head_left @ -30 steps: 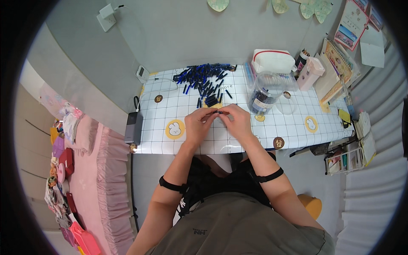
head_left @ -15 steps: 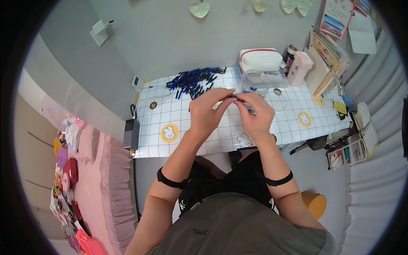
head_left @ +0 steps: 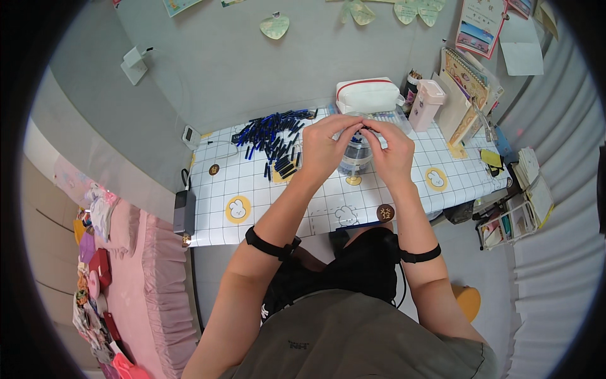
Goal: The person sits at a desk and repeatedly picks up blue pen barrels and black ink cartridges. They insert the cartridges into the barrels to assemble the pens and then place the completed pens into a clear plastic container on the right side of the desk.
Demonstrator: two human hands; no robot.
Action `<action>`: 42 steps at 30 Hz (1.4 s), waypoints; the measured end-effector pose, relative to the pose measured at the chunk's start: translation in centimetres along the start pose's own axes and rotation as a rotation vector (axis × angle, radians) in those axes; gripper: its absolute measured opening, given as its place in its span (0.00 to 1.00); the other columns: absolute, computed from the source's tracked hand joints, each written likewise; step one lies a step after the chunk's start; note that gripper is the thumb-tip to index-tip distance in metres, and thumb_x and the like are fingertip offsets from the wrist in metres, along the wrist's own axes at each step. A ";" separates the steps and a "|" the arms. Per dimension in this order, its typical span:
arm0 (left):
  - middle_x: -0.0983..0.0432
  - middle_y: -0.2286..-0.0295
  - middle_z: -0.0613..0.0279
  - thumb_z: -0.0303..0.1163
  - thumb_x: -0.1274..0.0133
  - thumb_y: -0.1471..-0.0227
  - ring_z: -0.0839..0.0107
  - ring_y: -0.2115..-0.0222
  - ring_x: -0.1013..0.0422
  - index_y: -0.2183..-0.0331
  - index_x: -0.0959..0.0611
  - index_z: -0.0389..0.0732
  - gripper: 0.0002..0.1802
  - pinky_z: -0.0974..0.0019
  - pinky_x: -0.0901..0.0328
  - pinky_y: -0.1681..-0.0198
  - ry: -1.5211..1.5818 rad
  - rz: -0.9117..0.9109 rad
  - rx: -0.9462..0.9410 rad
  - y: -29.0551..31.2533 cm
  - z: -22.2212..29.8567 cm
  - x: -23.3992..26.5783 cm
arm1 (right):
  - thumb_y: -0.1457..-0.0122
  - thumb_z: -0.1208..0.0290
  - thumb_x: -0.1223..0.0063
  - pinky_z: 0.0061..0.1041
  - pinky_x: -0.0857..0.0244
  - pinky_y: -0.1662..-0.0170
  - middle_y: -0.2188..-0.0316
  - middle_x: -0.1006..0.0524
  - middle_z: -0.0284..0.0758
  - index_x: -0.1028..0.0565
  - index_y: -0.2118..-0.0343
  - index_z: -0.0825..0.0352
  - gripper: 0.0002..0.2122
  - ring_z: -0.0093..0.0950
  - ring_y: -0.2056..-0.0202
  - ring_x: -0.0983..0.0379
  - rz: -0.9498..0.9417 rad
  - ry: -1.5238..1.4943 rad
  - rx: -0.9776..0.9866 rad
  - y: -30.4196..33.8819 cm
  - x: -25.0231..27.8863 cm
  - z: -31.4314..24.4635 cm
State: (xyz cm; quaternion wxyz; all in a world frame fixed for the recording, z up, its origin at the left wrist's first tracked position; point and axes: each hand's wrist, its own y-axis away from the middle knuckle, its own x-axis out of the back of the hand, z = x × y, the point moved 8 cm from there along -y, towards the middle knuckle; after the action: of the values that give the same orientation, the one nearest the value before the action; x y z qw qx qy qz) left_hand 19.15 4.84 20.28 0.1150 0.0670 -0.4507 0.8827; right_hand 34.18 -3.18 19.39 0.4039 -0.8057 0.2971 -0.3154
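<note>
Above the table, my left hand (head_left: pixel 325 144) and my right hand (head_left: pixel 392 151) meet with fingertips pinched together. Between them is a small dark piece (head_left: pixel 364 129), mostly covered by the fingers; its kind is unclear. Just below the hands stands a clear round jar (head_left: pixel 355 163) with dark blue pieces inside, its upper part partly hidden by my fingers. To the left of my left hand spreads a loose pile of short blue and black sticks (head_left: pixel 268 136). Several of them lie side by side in a row (head_left: pixel 285 167) at the pile's near edge.
The table has a white grid cover (head_left: pixel 271 215). Behind the hands sit a white pouch with a red zip (head_left: pixel 368 96) and a clear case (head_left: pixel 398 118). A pink box (head_left: pixel 427 104) and upright books (head_left: pixel 464 95) stand right. A grey block (head_left: pixel 184 211) is at the left edge.
The view has shifted, and both hands are now farther from me, over the jar. The row of sticks, hidden before by my left hand, now shows. The fingers stay pinched together.
</note>
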 end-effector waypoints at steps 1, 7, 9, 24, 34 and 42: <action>0.09 0.64 0.56 0.25 0.30 0.43 0.63 0.62 0.13 0.60 0.05 0.39 0.08 0.64 0.22 0.54 -0.004 0.007 0.010 0.1 -0.2 0.0 | 0.38 0.77 0.31 0.34 0.22 0.55 0.62 0.12 0.37 0.13 0.56 0.66 0.08 0.38 0.60 0.15 -0.009 0.024 0.008 0.1 0.0 0.0; 0.19 0.42 0.44 0.35 0.34 0.36 0.50 0.40 0.24 0.41 0.15 0.36 0.25 0.53 0.31 0.36 -0.275 -0.021 -0.080 1.3 -2.0 0.0 | 0.33 0.74 0.37 0.42 0.28 0.43 0.45 0.17 0.40 0.14 0.52 0.66 0.09 0.44 0.44 0.24 -0.076 0.204 0.079 0.9 -0.8 0.1; 0.25 0.37 0.41 0.36 0.36 0.35 0.47 0.36 0.28 0.37 0.21 0.34 0.30 0.51 0.34 0.33 -0.251 -0.043 -0.003 1.7 -2.7 1.3 | 0.32 0.73 0.40 0.44 0.30 0.40 0.39 0.20 0.40 0.16 0.49 0.66 0.11 0.46 0.40 0.27 -0.047 0.236 0.084 1.0 -0.8 -0.5; 0.25 0.43 0.43 0.21 0.41 0.38 0.42 0.42 0.30 0.40 0.23 0.33 0.25 0.46 0.37 0.38 -0.589 0.076 0.235 14.4 -12.0 16.2 | 0.34 0.79 0.42 0.43 0.33 0.38 0.44 0.25 0.45 0.25 0.41 0.70 0.18 0.48 0.43 0.30 -0.427 -0.045 0.031 9.4 -17.4 -4.5; 0.24 0.50 0.49 0.29 0.35 0.41 0.49 0.49 0.29 0.45 0.20 0.37 0.24 0.49 0.37 0.43 -0.719 0.030 0.277 15.7 -12.3 15.2 | 0.38 0.85 0.44 0.44 0.32 0.40 0.48 0.23 0.45 0.23 0.47 0.69 0.17 0.49 0.45 0.29 -0.365 0.033 -0.018 10.9 -18.0 -2.5; 0.21 0.61 0.54 0.31 0.33 0.44 0.53 0.56 0.27 0.54 0.14 0.38 0.16 0.50 0.36 0.49 -0.758 -0.063 0.344 15.3 -12.7 14.8 | 0.40 0.79 0.36 0.42 0.32 0.41 0.49 0.20 0.37 0.18 0.53 0.68 0.12 0.43 0.46 0.26 -0.519 0.052 0.062 11.5 -19.3 -3.3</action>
State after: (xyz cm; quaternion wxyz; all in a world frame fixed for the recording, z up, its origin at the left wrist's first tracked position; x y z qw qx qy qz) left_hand 0.69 8.59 4.18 -0.0449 0.4194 -0.3048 0.8539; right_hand 17.08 3.71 6.15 0.3264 -0.8337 0.0810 -0.4380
